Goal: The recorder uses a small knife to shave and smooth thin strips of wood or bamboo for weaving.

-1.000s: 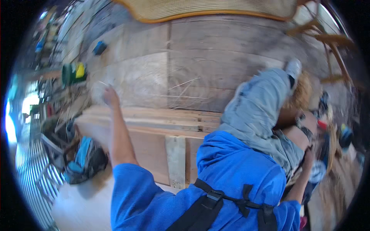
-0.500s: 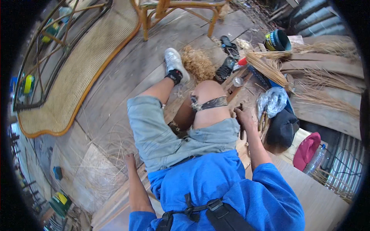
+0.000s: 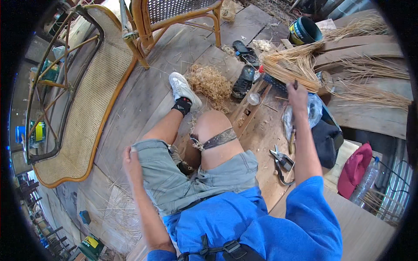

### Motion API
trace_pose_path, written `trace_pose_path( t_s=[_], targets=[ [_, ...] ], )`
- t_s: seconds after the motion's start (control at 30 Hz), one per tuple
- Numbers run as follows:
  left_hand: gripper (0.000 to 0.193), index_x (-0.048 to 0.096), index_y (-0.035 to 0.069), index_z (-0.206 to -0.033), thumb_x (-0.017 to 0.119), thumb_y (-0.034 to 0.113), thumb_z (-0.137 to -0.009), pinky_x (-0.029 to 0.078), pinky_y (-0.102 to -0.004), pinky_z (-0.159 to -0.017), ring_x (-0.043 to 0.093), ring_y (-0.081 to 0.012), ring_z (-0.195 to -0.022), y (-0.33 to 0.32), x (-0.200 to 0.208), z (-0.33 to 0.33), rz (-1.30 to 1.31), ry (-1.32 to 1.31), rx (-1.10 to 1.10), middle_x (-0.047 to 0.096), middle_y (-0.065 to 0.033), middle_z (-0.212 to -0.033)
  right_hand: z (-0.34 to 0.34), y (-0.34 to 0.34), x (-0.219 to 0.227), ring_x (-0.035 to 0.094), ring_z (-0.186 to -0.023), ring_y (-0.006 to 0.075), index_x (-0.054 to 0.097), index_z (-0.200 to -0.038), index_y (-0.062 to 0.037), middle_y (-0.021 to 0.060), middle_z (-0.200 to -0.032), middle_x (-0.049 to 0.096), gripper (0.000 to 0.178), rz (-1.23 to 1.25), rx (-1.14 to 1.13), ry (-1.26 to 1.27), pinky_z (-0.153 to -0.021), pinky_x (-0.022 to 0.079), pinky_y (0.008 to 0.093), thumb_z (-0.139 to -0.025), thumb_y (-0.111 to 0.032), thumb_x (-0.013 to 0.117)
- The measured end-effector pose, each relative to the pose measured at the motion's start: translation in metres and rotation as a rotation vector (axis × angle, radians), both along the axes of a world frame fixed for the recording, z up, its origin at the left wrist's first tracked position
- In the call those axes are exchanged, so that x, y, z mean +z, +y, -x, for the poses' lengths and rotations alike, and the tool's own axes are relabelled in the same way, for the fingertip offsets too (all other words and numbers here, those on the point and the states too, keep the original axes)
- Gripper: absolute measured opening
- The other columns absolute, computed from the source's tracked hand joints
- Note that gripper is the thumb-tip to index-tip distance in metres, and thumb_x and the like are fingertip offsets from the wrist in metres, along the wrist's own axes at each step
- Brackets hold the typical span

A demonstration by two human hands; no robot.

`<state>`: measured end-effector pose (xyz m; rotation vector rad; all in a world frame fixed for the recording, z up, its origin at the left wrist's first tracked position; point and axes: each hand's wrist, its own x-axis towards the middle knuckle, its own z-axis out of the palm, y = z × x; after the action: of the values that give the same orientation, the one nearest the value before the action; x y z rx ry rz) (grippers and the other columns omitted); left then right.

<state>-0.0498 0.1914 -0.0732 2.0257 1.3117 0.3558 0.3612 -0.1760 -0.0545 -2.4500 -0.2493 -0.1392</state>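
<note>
My right hand [image 3: 298, 102] is closed around a slim dark tool [image 3: 296, 83] whose end sticks out above the fist; its kind is hidden. It is raised at the right, over the clear plastic bag [image 3: 314, 111] and close to a bundle of pale rattan strips [image 3: 287, 69]. Below that forearm, pliers or cutters [image 3: 282, 158] with dark grips lie on the wooden boards. Next to the left leg of my grey shorts is my left hand [image 3: 132, 163], seen edge-on and slightly blurred. Whether its fingers are apart or hold anything does not show.
A woven cane panel [image 3: 87, 117] and a rattan chair [image 3: 174, 21] stand ahead and left. Pale shavings [image 3: 211, 85] lie by my white shoe, near black sandals [image 3: 244, 80]. At right are a green bucket [image 3: 305, 31], black cap [image 3: 324, 141], red cap [image 3: 355, 169] and plastic bottle [image 3: 365, 180].
My right hand has moved up and farther away with the slim tool, uncovering the pliers on the boards. The left hand has risen to beside the shorts. The whole view has shifted.
</note>
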Motion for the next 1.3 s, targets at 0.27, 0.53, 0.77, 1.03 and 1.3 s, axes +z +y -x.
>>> trace_pose_path(
  t_s=[0.27,0.53,0.77,1.03,1.3],
  targets=[
    [0.039,0.049,-0.001,-0.12,0.043,0.026,-0.091,0.039,-0.0366,-0.09,0.053,-0.0305,-0.105,-0.016,0.004,-0.022,-0.02,0.031,0.022,0.056,-0.0212,-0.111,-0.103,-0.019,-0.004,0.059,-0.084,0.0377,0.06,-0.088,-0.0019,0.0216,-0.088,0.061,0.027,0.628,0.114,-0.168,-0.074,0.045,0.0463,-0.086,-0.027,0.049],
    [0.037,0.049,-0.002,-0.118,0.043,0.023,-0.091,0.038,-0.0335,-0.09,0.052,-0.0272,-0.103,-0.009,0.006,-0.024,0.023,0.029,0.033,0.056,-0.0191,-0.11,-0.101,0.002,0.003,0.059,-0.091,0.0361,0.061,-0.097,-0.0093,0.0163,-0.099,0.062,0.028,0.804,0.104,0.002,-0.077,0.047,0.0468,-0.088,-0.028,0.043],
    [0.034,0.051,-0.001,-0.114,0.044,0.023,-0.091,0.04,-0.0332,-0.086,0.053,-0.0246,-0.096,-0.009,0.004,-0.024,0.011,0.027,0.041,0.057,-0.0171,-0.102,-0.103,0.053,-0.004,0.06,-0.09,0.0357,0.061,-0.097,-0.0055,0.0189,-0.096,0.062,0.027,0.868,0.192,-0.028,-0.076,0.048,0.0455,-0.087,-0.022,0.042],
    [0.033,0.052,0.001,-0.114,0.043,0.024,-0.091,0.04,-0.0327,-0.082,0.052,-0.0229,-0.09,-0.004,-0.002,-0.02,0.076,0.033,0.067,0.057,-0.0163,-0.097,-0.113,0.074,-0.011,0.061,-0.085,0.0365,0.062,-0.092,-0.005,0.0183,-0.092,0.063,0.024,0.975,0.229,-0.021,-0.074,0.049,0.0459,-0.084,-0.023,0.048],
    [0.034,0.052,0.001,-0.114,0.043,0.023,-0.091,0.04,-0.0323,-0.084,0.053,-0.0233,-0.092,0.004,-0.006,-0.016,0.079,0.054,0.045,0.057,-0.0161,-0.1,-0.093,0.07,-0.01,0.062,-0.086,0.0368,0.065,-0.087,-0.0034,0.0206,-0.088,0.064,0.024,1.002,0.197,0.038,-0.073,0.049,0.046,-0.081,-0.015,0.045]
  ],
)
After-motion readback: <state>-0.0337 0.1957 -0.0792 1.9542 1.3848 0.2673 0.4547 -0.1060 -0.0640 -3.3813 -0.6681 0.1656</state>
